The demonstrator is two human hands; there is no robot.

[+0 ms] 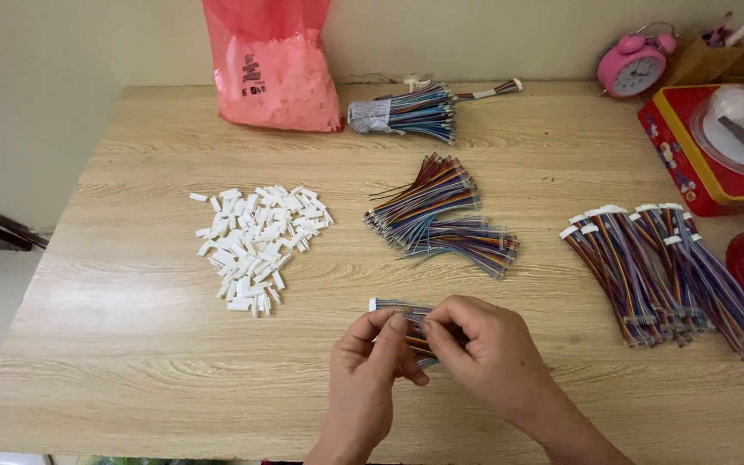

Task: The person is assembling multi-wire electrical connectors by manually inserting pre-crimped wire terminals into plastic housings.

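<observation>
Nearest the lens: my left hand point(370, 366) and my right hand point(484, 344), meeting low on the wooden table point(131, 344), both pinched closed on one short multicoloured ribbon cable point(406, 320). The cable's long axis runs slantwise, from its white connector end point(374, 303) at the upper left down toward the lower right, where it passes under my right fingers point(441, 331); that far end is hidden. My left thumb and forefinger clamp it from the left, the right fingertips from above. The cable sits just above the table near its front edge, roughly at mid-width.

Beyond the hands, at centre, lies a loose heap of bare cables point(441, 215), their long axes fanning left to right. To the left is a scatter of small white plastic housings point(256, 237). To the right, a row of finished cables point(665, 271) with white ends pointing away from me. At the far edge: a pink plastic bag point(273, 73) of white parts, a taped bundle of cables point(406, 112), a pink alarm clock point(635, 65) and a red tin point(691, 164).
</observation>
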